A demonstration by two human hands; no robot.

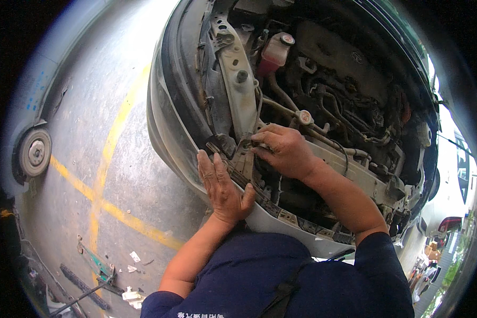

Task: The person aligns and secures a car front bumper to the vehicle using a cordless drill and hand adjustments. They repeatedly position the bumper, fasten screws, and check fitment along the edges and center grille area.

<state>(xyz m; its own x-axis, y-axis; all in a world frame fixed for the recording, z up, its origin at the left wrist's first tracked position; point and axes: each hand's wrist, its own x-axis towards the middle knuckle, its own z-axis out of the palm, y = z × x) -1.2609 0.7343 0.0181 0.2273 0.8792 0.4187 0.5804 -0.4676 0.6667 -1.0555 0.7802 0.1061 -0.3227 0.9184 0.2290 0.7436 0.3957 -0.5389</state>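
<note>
I lean over the open front of a car. My left hand (223, 190) lies with its fingers stretched out on the upper edge of the front bumper (273, 218), beside the clear headlight (183, 146). My right hand (287, 152) is closed, its thumb and fingertips pinched together at the corner of a dusty metal bracket (244, 159). Whatever those fingertips hold is too small or hidden to make out. From that corner a pale metal fender rail (238, 90) runs away along the left side of the engine bay.
A coolant tank (275, 53) with pink fluid and a radiator cap (304, 117) sit near the dark engine cover (339, 50). On the floor at lower left are a green floor jack (102, 267) and white scraps. A loose-looking wheel (35, 152) shows at far left.
</note>
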